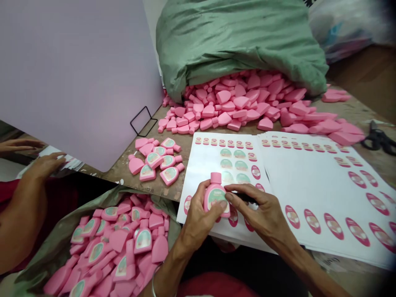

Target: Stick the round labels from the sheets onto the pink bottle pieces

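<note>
Upright in my left hand [200, 208] is a small pink plastic bottle [215, 178] with a pale green label on its front. My left thumb lies across the lower part of that label. My right hand [261, 208] is closed around a slim black tool [246, 198], whose kind and tip I cannot make out. The right thumb and forefinger touch the label's right edge. Beneath both hands lies a sticker sheet [207, 161] with green labels and pink oval ones. To its right is a second sticker sheet [303, 175], with much of its middle bare.
Unlabelled pink bottles [229, 107] spill from a green sack [241, 37] at the back. Several labelled bottles [154, 159] lie left of the sheets. An open sack [62, 243] below holds more. Scissors [379, 138] rest at right. A lilac panel [77, 74] separates a co-worker's arm [27, 202].
</note>
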A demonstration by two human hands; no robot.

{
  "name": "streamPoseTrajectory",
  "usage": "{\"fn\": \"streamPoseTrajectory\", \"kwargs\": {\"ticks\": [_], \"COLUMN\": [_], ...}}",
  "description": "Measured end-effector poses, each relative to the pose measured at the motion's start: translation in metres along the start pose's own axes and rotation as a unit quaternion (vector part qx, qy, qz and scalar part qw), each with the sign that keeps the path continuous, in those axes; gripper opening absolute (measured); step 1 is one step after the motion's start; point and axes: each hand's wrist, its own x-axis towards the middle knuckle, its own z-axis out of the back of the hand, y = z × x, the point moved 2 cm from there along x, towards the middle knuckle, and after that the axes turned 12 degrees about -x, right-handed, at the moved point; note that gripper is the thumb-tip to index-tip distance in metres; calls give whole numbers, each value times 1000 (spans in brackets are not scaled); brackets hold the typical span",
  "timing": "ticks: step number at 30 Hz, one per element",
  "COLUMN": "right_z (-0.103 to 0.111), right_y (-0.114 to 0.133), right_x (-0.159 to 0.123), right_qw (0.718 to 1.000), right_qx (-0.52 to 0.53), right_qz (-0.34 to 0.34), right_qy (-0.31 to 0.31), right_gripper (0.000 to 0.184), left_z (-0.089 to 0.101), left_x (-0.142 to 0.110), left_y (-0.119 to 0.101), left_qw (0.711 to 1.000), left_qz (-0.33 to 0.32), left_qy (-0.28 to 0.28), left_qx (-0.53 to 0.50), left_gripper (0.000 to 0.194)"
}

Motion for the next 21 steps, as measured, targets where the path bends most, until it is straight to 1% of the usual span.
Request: {"fn": "streamPoseTrajectory", "kwargs": {"ticks": [2,4,5,7,9,10,11,12,13,14,15,16,17,18,19,21], "right_z": [3,4,3,-3,-8,-7,-4,2,9,17,25,31,34,34,31,19], "right_y": [-1,-1,0,1,-3,-9,-17,-26,-37,-47,-56,-64,-71,-75,-77,-78], "right_x": [4,8,10,14,24,33,45,61,80,101,123,146,167,185,201,223], "right_qw": [999,999,999,998,994,994,995,997,999,998,992,979,959,949,939,930], "right_qx": [-27,-30,-17,25,52,51,40,18,-18,-64,-120,-194,-263,-290,-312,-325], "right_qz": [0,-20,-30,-42,-36,-32,-27,-23,-20,-21,-28,-48,-79,-97,-110,-117], "right_qy": [-22,-38,-31,25,85,95,91,72,45,17,-18,-49,-65,-81,-96,-122], "right_gripper": [30,43,52,65,65,62,59,57,56,55,53,50,50,54,56,59], "left_z": [1,-1,-2,-6,-8,-6,-2,4,14,26,39,52,64,74,83,94], "left_x": [-1,-2,-3,-5,-9,-11,-11,-9,-5,1,8,17,27,38,48,66], "left_y": [-4,-8,-10,-13,-14,-13,-13,-14,-15,-18,-22,-26,-31,-36,-41,-50], "left_qw": [999,996,995,992,989,987,987,991,995,996,987,966,936,901,863,781], "left_qz": [4,15,18,17,34,46,54,52,35,1,-47,-100,-152,-202,-245,-318], "left_qy": [50,85,97,117,142,151,147,122,75,11,-59,-125,-179,-213,-230,-249], "left_qx": [-5,-6,4,33,30,20,16,24,50,92,145,203,261,319,377,476], "left_gripper": [56,53,52,51,50,48,47,46,46,47,48,49,50,50,49,49]}}
